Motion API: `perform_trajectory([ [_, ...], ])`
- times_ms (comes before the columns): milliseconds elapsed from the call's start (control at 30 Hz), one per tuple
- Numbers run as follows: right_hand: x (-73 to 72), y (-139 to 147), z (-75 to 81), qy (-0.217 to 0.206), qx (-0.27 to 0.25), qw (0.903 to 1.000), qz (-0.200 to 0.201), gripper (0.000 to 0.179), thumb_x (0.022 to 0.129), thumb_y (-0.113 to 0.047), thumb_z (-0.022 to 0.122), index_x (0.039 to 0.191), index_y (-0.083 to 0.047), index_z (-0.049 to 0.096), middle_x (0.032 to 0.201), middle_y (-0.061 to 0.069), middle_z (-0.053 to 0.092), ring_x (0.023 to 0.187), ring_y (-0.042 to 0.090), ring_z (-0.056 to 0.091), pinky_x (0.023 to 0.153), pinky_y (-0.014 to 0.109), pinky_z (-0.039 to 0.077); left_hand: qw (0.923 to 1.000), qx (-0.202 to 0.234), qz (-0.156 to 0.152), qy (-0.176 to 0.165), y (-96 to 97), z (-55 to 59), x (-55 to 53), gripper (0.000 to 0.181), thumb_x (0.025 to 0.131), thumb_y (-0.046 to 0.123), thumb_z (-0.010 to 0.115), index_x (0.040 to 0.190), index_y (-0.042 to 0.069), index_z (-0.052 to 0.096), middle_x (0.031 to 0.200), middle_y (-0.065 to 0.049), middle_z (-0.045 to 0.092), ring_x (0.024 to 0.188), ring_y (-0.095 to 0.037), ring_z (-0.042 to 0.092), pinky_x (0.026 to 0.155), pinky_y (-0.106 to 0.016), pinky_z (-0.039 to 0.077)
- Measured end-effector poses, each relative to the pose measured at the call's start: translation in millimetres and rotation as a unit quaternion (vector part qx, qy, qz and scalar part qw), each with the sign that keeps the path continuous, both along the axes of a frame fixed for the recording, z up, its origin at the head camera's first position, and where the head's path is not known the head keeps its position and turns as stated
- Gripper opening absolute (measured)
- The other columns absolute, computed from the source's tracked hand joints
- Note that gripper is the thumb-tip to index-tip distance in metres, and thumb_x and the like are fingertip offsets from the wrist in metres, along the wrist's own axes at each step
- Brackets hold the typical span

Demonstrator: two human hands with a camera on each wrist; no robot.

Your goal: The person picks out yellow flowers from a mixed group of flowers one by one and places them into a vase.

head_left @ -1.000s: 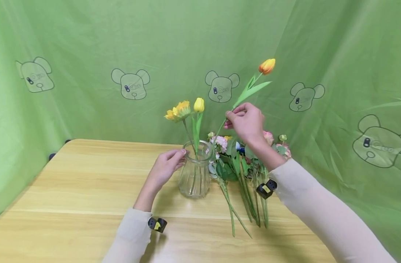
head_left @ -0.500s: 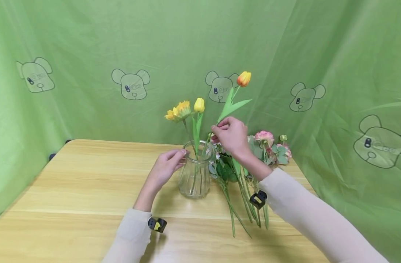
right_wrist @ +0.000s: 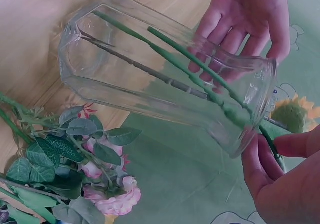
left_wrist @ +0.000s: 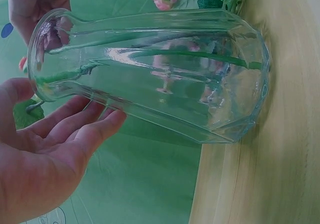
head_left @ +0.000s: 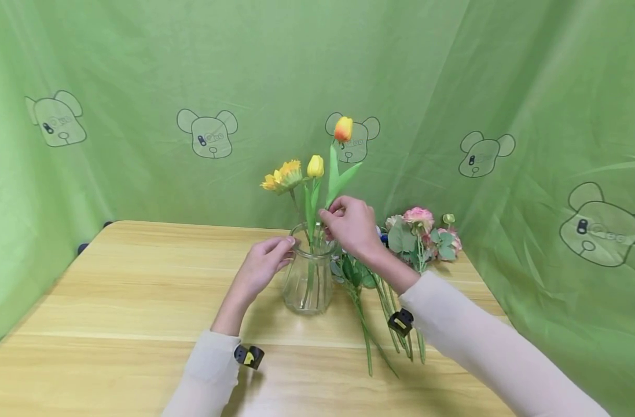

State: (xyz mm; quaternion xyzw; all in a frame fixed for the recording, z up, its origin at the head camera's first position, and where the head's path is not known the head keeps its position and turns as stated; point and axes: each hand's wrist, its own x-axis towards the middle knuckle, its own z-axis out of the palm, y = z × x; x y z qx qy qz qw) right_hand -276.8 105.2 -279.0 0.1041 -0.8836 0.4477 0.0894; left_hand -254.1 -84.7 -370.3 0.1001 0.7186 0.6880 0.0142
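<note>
Right hand [head_left: 352,227]: grasping — thumb and fingers are pinching the stem of an orange-red tulip [head_left: 343,130] just above the vase mouth. The bloom and its two long green leaves are rising above this hand; the lower stem is passing down through the mouth, below the fingers.

Left hand [head_left: 265,263]: holding the glass vase [head_left: 292,289] lightly at the neck. Its thumb is touching the rim while its fingers are lying along the outer glass just under it. The vase is standing upright on the tabletop [head_left: 140,289], directly to the right of this hand and below the right hand.

A yellow tulip [head_left: 315,166] and a yellow-orange sunflower [head_left: 283,176] are standing in the vase, both above the left hand and to the left of the right hand. The sunflower is leaning away from the right hand.

Beyond the right hand, on its outer side, pink flowers [head_left: 418,219] are lying on the tabletop among green leaves; loose stems [head_left: 369,341] are pointing back toward the person, beneath the right forearm and partly hidden by it. Behind both hands a green backdrop [head_left: 275,69] is hanging — bear-head outlines [head_left: 208,139] are showing on it.
</note>
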Motion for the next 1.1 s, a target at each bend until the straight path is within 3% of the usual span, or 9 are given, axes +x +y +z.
perform_trajectory([
  [167, 1.9, -1.3, -2.2, 0.027, 0.044, 0.9987, 0.003, 0.016, 0.095, -0.021, 0.069, 0.088, -0.006, 0.07, 0.071, 0.006, 0.073, 0.064, 0.03, 0.072, 0.043, 0.024, 0.045, 1.0, -0.006, -0.002, 0.002, -0.3, 0.1, 0.5, 0.047, 0.105, 0.036, 0.053, 0.135, 0.0, 0.061, 0.137, -0.018, 0.064, 0.125, -0.033, 0.063, 0.107, -0.035, 0.055],
  [333, 3.0, -2.7, -4.2, 0.044, 0.088, 0.9951, -0.003, 0.015, 0.092, -0.019, 0.072, 0.085, -0.007, 0.071, 0.073, 0.007, 0.075, 0.059, 0.02, 0.066, 0.053, 0.027, 0.051, 1.0, -0.003, -0.005, 0.001, -0.6, -0.3, 0.2, 0.047, 0.105, 0.035, 0.053, 0.136, 0.0, 0.061, 0.138, -0.018, 0.064, 0.126, -0.033, 0.062, 0.108, -0.036, 0.054],
  [500, 3.5, -4.4, -4.2, 0.036, 0.12, 0.9921, -0.003, 0.013, 0.091, -0.018, 0.074, 0.09, -0.006, 0.07, 0.081, 0.007, 0.077, 0.064, 0.017, 0.068, 0.061, 0.03, 0.056, 1.0, -0.001, -0.004, 0.001, -0.5, -0.7, -0.3, 0.047, 0.106, 0.034, 0.052, 0.136, -0.001, 0.061, 0.138, -0.019, 0.063, 0.127, -0.033, 0.062, 0.108, -0.036, 0.054],
  [800, 4.3, -5.8, -6.0, 0.016, 0.145, 0.9893, 0.006, 0.015, 0.088, -0.015, 0.077, 0.094, -0.003, 0.069, 0.085, 0.009, 0.076, 0.068, 0.019, 0.07, 0.062, 0.029, 0.061, 1.0, 0.001, -0.007, 0.001, -0.6, -0.2, 0.4, 0.047, 0.106, 0.033, 0.052, 0.136, -0.001, 0.06, 0.138, -0.019, 0.063, 0.127, -0.034, 0.062, 0.108, -0.036, 0.054],
  [1100, 5.0, -6.4, -6.8, 0.011, 0.153, 0.9879, 0.022, 0.012, 0.09, -0.014, 0.075, 0.093, -0.004, 0.07, 0.08, 0.008, 0.073, 0.057, 0.016, 0.063, 0.052, 0.025, 0.057, 0.9999, 0.004, -0.013, 0.0, -1.2, -1.5, -0.5, 0.048, 0.106, 0.035, 0.051, 0.137, -0.001, 0.059, 0.139, -0.02, 0.062, 0.128, -0.034, 0.061, 0.109, -0.036, 0.053],
])
